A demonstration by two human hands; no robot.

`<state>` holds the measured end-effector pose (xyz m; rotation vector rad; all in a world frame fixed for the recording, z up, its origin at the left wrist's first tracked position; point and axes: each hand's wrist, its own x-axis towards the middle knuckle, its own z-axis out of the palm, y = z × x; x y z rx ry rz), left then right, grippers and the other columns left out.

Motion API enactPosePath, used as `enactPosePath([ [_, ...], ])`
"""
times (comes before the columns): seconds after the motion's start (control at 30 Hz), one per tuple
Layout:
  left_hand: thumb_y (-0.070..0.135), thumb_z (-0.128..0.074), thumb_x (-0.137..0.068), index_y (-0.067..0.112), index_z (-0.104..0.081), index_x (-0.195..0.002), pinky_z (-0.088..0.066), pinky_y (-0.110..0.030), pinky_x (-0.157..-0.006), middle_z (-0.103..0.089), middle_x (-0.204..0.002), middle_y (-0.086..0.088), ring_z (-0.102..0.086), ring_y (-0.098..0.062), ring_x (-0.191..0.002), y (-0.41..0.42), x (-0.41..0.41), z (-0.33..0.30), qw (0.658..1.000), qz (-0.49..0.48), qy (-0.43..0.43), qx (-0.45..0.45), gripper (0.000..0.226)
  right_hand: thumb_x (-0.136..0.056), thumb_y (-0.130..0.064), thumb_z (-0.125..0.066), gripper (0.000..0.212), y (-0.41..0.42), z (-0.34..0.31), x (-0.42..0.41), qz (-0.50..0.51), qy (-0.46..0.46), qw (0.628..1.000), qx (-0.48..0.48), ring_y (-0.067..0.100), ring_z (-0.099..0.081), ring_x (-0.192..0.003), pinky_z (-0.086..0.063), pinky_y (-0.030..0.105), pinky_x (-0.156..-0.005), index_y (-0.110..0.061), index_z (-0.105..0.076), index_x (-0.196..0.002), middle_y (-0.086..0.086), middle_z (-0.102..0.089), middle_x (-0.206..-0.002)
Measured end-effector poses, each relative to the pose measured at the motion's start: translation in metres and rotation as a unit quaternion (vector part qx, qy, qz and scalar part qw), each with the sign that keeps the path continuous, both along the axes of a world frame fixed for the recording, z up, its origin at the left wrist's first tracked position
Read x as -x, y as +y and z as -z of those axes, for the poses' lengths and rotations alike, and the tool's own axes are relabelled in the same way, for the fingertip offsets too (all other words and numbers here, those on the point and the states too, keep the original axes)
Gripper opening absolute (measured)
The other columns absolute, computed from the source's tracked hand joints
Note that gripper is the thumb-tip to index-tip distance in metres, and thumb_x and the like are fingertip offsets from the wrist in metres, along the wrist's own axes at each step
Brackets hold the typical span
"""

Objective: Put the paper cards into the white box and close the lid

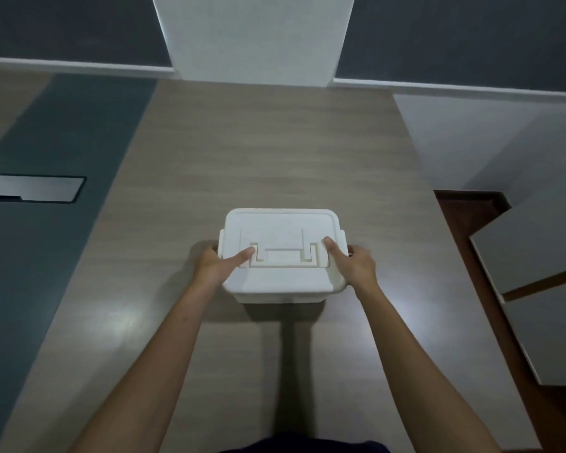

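Both hands' fingers (242, 256) grip the lidded white box (281, 256) between them, thumbs on top.

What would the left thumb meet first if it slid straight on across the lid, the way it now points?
Probably the raised edge of the recessed flat handle moulded into the white plastic lid. The left hand holds the box's side, its thumb tip lying just beside that handle's left corner. Depth is hard to judge.

Both bare forearms reach forward from the near edge, converging slightly. The left hand (213, 263) and right hand (356, 263) are clamped on opposite sides, thumbs laid flat on top pointing inward, remaining fingers hidden behind.
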<state>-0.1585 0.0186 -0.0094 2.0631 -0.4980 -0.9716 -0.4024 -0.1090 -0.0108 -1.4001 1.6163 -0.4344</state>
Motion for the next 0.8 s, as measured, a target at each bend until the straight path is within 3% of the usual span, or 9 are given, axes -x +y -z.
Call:
enactPosePath([
  [0.07,0.057,-0.083,-0.056,0.008,-0.066,-0.107,-0.055,-0.034,-0.081,-0.071,-0.104,-0.005,-0.067,-0.022,-0.092,-0.001,-0.004,0.000,0.998,0.003,0.048,-0.041,0.073,-0.079,-0.066,-0.065,0.057,-0.005,-0.001,0.000,-0.001,-0.006,0.999,-0.037,0.024,-0.065,-0.080,-0.051,0.033,-0.065,-0.009,-0.066,-0.078,0.002,-0.066,-0.077],
  [0.13,0.060,-0.084,-0.049,0.006,-0.067,-0.104,-0.057,-0.037,-0.081,-0.072,-0.101,-0.005,-0.068,-0.022,-0.090,-0.004,-0.008,-0.002,0.997,-0.005,0.061,-0.045,0.079,-0.076,-0.064,-0.069,0.055,-0.008,-0.002,-0.003,0.020,-0.021,0.999,-0.035,0.020,-0.063,-0.079,-0.051,0.031,-0.063,-0.010,-0.065,-0.082,-0.001,-0.065,-0.079],
  [0.2,0.061,-0.085,-0.046,0.006,-0.066,-0.101,-0.055,-0.034,-0.075,-0.070,-0.101,-0.003,-0.067,-0.021,-0.088,-0.007,-0.005,-0.005,0.999,-0.024,0.001,-0.026,0.080,-0.074,-0.058,-0.075,0.054,-0.009,-0.002,-0.008,0.045,0.000,0.998,0.041,0.019,-0.060,-0.081,-0.045,0.030,-0.063,-0.009,-0.063,-0.093,-0.001,-0.064,-0.085],
  [0.3,0.054,-0.083,-0.060,0.005,-0.054,-0.108,-0.042,-0.031,-0.072,-0.055,-0.108,-0.004,-0.056,-0.024,-0.090,-0.006,0.009,-0.009,0.983,-0.048,-0.177,0.006,0.074,-0.077,-0.053,-0.074,0.055,-0.004,0.006,-0.018,0.056,0.056,0.981,0.177,0.024,-0.059,-0.088,-0.047,0.034,-0.075,-0.004,-0.065,-0.101,0.007,-0.063,-0.096],
  [0.47,0.045,-0.073,-0.077,0.010,-0.053,-0.122,-0.050,-0.040,-0.087,-0.062,-0.119,-0.008,-0.058,-0.031,-0.108,-0.006,0.028,0.003,0.973,-0.075,-0.206,0.078,0.061,-0.089,-0.033,-0.071,0.042,0.010,0.009,-0.030,0.065,0.096,0.946,0.304,0.031,-0.063,-0.082,-0.042,0.029,-0.073,0.004,-0.069,-0.109,0.019,-0.064,-0.095],
  [0.8,0.053,-0.069,-0.076,0.011,-0.052,-0.117,-0.046,-0.032,-0.076,-0.063,-0.116,-0.007,-0.061,-0.028,-0.100,-0.034,0.002,-0.001,0.975,-0.030,-0.207,0.069,0.061,-0.095,-0.043,-0.056,0.042,-0.013,0.002,-0.038,0.045,0.048,0.963,0.261,0.023,-0.059,-0.096,-0.041,0.027,-0.083,-0.011,-0.068,-0.121,0.011,-0.061,-0.104],
])
